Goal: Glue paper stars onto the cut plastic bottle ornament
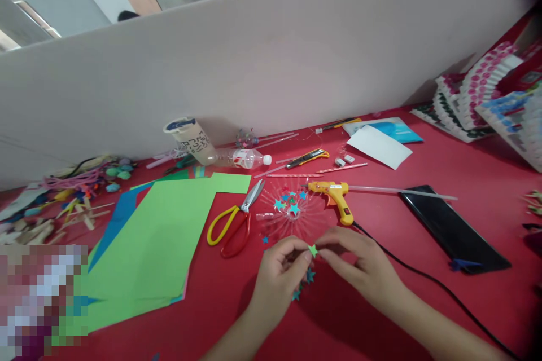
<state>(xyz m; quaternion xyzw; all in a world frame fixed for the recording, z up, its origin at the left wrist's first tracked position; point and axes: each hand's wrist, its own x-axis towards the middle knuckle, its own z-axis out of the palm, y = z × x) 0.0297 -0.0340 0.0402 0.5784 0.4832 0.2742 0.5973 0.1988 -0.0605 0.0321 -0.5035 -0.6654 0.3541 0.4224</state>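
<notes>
A small light-green paper star [313, 250] is held up between my two hands. My left hand [282, 268] pinches its left side between thumb and forefinger, the other fingers curled under. From the right, the thumb and forefinger of my right hand [366, 262] close at its opposite edge. Several blue stars [310, 276] lie below, partly hidden by my left hand. Just beyond is a clear plastic piece with cut, splayed strips [277, 228], with blue stars [293, 210] at its middle. A yellow hot glue gun [339, 194] lies beside it, a glue stick [402, 192] projecting from its back.
Scissors [241, 217] lie left of the plastic piece, next to green paper sheets [169, 225]. Behind are a plastic bottle [243, 158], a paper cup [195, 144] and a utility knife [307, 158]. A black phone-like slab [453, 228] and the glue gun's cord [419, 273] lie right.
</notes>
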